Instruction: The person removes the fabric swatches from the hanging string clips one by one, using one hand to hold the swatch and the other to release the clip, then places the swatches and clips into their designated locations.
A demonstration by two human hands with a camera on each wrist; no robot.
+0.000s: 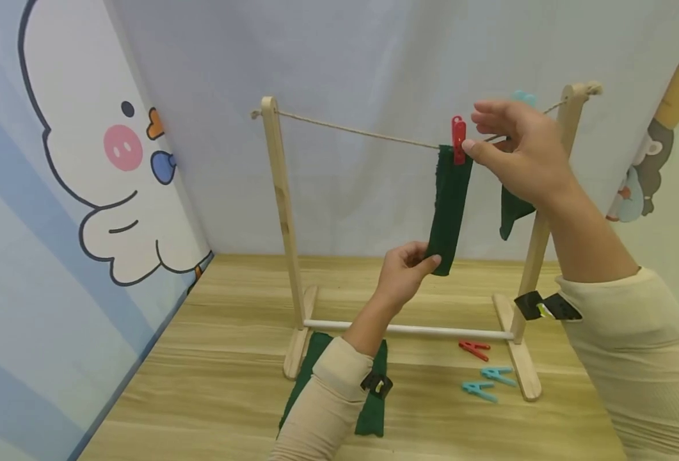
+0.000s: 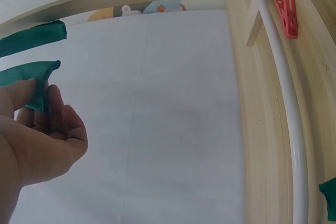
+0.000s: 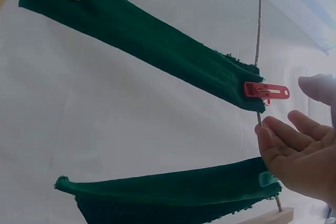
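A green cloth strip [image 1: 450, 205] hangs folded over a rope [image 1: 362, 132], with a red clothespin [image 1: 459, 141] clamped at its top. My left hand [image 1: 402, 275] pinches the strip's lower end between thumb and fingers. Beside the clothespin is my right hand [image 1: 529, 153]. In the right wrist view, its thumb and fingers are spread apart around the clothespin's handle end with a gap, and the fingertips are right at the rope. A second green cloth [image 3: 173, 190] hangs farther along, held by a light-blue clothespin [image 3: 269, 179]; my right hand partly hides it in the head view.
The rope runs between two wooden posts [image 1: 281, 205] joined by a white bottom bar [image 1: 448, 331]. On the table [image 1: 201, 378] lie a red clothespin [image 1: 475, 349], two light-blue clothespins [image 1: 479, 390] and more green cloth [image 1: 374, 410], partly under my left forearm.
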